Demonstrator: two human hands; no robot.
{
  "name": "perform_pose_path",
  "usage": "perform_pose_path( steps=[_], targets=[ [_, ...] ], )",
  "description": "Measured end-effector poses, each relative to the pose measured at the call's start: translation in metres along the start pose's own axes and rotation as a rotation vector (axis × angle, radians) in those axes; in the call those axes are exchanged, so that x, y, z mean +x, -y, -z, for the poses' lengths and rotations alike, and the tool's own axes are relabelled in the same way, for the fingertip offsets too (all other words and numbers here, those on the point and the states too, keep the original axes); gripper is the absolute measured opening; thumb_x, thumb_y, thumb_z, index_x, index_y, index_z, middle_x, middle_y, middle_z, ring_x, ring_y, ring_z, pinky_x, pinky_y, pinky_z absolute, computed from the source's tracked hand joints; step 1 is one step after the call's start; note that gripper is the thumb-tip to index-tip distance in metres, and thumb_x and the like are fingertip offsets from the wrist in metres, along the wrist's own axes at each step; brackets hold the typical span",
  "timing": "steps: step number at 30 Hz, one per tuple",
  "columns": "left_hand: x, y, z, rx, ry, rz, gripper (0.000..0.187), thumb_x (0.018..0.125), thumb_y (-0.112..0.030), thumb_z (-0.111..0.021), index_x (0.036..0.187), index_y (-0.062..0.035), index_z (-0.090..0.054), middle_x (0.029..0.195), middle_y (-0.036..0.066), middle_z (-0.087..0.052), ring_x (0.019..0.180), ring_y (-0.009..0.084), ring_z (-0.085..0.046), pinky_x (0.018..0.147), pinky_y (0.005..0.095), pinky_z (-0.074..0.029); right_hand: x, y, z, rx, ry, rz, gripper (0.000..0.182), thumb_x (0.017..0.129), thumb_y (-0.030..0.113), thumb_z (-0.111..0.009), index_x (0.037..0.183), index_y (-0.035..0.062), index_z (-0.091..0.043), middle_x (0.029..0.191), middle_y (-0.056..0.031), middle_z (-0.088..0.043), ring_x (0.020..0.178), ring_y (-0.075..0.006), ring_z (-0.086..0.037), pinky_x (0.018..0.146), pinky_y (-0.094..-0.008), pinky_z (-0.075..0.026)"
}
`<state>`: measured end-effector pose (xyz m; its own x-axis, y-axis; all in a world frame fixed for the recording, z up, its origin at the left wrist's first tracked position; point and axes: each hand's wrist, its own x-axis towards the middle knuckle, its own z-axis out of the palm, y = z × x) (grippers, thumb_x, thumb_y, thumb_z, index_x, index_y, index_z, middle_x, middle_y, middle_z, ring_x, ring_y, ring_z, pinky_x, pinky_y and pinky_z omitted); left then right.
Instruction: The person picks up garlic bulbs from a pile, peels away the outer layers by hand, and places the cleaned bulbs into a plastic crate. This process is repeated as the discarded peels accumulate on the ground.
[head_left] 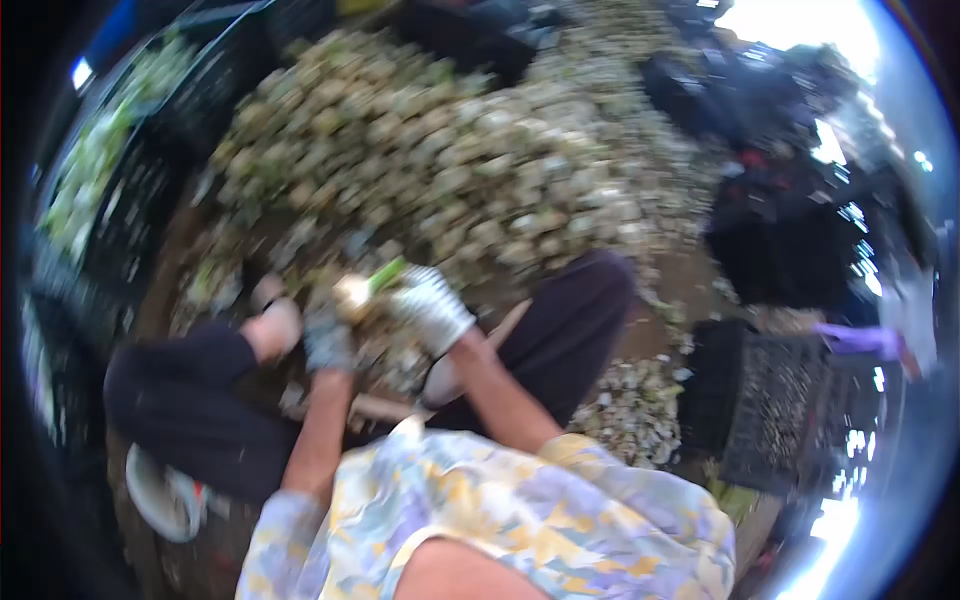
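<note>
Two gloved hands are brought close together over the lap, and one pale bulb [352,296] is held up between them, its green stalk [386,274] pointed away toward the upper right. The bulb's lower side is met by the left hand [328,338], while the stalk end is neighboured by the right hand [435,308]. Whether either set of fingers is clamped on it cannot be told through the blur; by its raised place, it seems to be supported by at least one of them. The stalk is perhaps turned outward so that both ends can be reached.

The large heap of bulbs [400,140] is spread just ahead of the feet, probably so that little stretching is needed. A smaller pale pile [630,415] is set beside the right thigh, and a dark crate [775,410] is stood beyond it, apparently within a sideways reach.

Forward movement is bounded by the heap's near edge, and sideways movement by the spread knees, the right knee [605,275] being raised. Between the feet, low scraps [390,350] are scattered, so room is left above them. Far to the left, the space is walled off by a tall crate [130,200].
</note>
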<state>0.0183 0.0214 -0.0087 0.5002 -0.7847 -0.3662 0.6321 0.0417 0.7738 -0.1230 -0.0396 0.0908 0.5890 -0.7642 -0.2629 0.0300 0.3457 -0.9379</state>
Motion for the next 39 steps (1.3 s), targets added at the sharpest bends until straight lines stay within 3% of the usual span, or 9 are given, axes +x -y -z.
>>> perform_pose_path(
  steps=[7,11,19,22,25,30,31,36,39],
  targets=[
    [-0.024,-0.048,-0.002,-0.104,0.334,0.756,0.059,0.070,-0.072,-0.044,0.081,-0.0168,-0.060,0.066,0.001,-0.060,0.050,0.0174,-0.055,0.040,0.0278,-0.045,0.009,-0.027,-0.003,-0.746,-0.185,0.446,0.022,0.065,-0.002,-0.057,0.086,0.0022,-0.058,0.074,-0.0018,-0.059,0.070,-0.0076,-0.051,0.063,-0.0265,-0.043],
    [-0.031,-0.048,-0.035,-0.134,-0.001,0.648,0.058,0.076,-0.069,-0.037,0.086,-0.0159,-0.058,0.067,0.003,-0.058,0.054,0.0215,-0.055,0.042,0.0336,-0.045,-0.013,0.014,-0.008,-0.008,0.124,0.003,0.022,0.071,0.005,-0.064,0.093,0.0020,-0.061,0.085,0.0021,-0.061,0.075,-0.0071,-0.054,0.068,-0.0246,-0.045],
    [-0.038,-0.039,-0.046,0.556,0.059,-0.777,0.037,0.080,-0.031,-0.060,0.107,-0.0071,-0.050,0.095,0.005,-0.055,0.080,0.0180,-0.056,0.068,0.0306,-0.049,-0.003,0.002,0.007,0.380,-0.018,-0.223,0.018,0.073,0.005,-0.064,0.091,0.0021,-0.064,0.082,-0.0027,-0.064,0.075,-0.0122,-0.060,0.070,-0.0286,-0.051],
    [-0.028,-0.039,-0.023,-0.443,0.201,0.318,0.041,0.082,-0.030,-0.058,0.111,-0.0028,-0.050,0.102,0.008,-0.056,0.087,0.0198,-0.057,0.071,0.0335,-0.050,-0.005,0.007,0.014,-0.137,0.104,0.052,0.020,0.073,0.001,-0.063,0.092,0.0036,-0.064,0.081,0.0041,-0.062,0.074,-0.0037,-0.052,0.067,-0.0213,-0.044],
    [-0.020,-0.037,-0.015,-0.348,0.166,0.522,0.034,0.084,-0.027,-0.056,0.107,-0.0034,-0.053,0.102,0.008,-0.057,0.085,0.0190,-0.057,0.073,0.0313,-0.049,-0.008,0.007,0.020,-0.105,0.135,0.085,0.019,0.071,0.003,-0.058,0.090,0.0036,-0.063,0.083,0.0007,-0.060,0.078,-0.0067,-0.052,0.069,-0.0245,-0.043],
    [-0.016,-0.022,-0.011,1.003,0.262,-0.918,0.027,0.087,-0.023,-0.050,0.107,-0.0049,-0.053,0.103,0.009,-0.055,0.092,0.0186,-0.051,0.082,0.0282,-0.041,0.006,-0.023,0.000,-0.801,-0.163,0.541,0.028,0.068,-0.001,-0.053,0.094,0.0030,-0.060,0.085,-0.0059,-0.060,0.079,-0.0123,-0.053,0.071,-0.0289,-0.044],
    [-0.026,-0.024,-0.022,0.420,0.195,-0.286,0.027,0.088,-0.026,-0.048,0.105,-0.0056,-0.053,0.098,0.006,-0.053,0.089,0.0166,-0.050,0.081,0.0281,-0.041,-0.001,-0.021,-0.008,-0.872,-0.199,0.595,0.027,0.068,-0.002,-0.052,0.094,0.0030,-0.060,0.084,-0.0051,-0.061,0.077,-0.0113,-0.053,0.070,-0.0286,-0.045],
    [-0.044,-0.045,-0.050,0.453,0.202,-0.501,0.015,0.081,-0.013,-0.060,0.093,-0.0061,-0.053,0.087,0.002,-0.052,0.074,0.0102,-0.049,0.065,0.0230,-0.044,-0.016,0.022,-0.011,-0.238,-0.079,0.114,0.024,0.072,-0.004,-0.050,0.093,0.0008,-0.060,0.077,0.0031,-0.058,0.068,-0.0039,-0.046,0.062,-0.0191,-0.040],
    [-0.031,-0.041,-0.039,0.049,0.158,-0.111,0.020,0.078,-0.008,-0.063,0.096,-0.0050,-0.056,0.084,0.003,-0.059,0.070,0.0116,-0.056,0.059,0.0235,-0.047,-0.009,0.010,-0.004,-0.265,-0.064,0.139,0.022,0.071,-0.004,-0.051,0.092,-0.0018,-0.059,0.078,-0.0033,-0.061,0.068,-0.0081,-0.053,0.064,-0.0234,-0.045]
  ],
)
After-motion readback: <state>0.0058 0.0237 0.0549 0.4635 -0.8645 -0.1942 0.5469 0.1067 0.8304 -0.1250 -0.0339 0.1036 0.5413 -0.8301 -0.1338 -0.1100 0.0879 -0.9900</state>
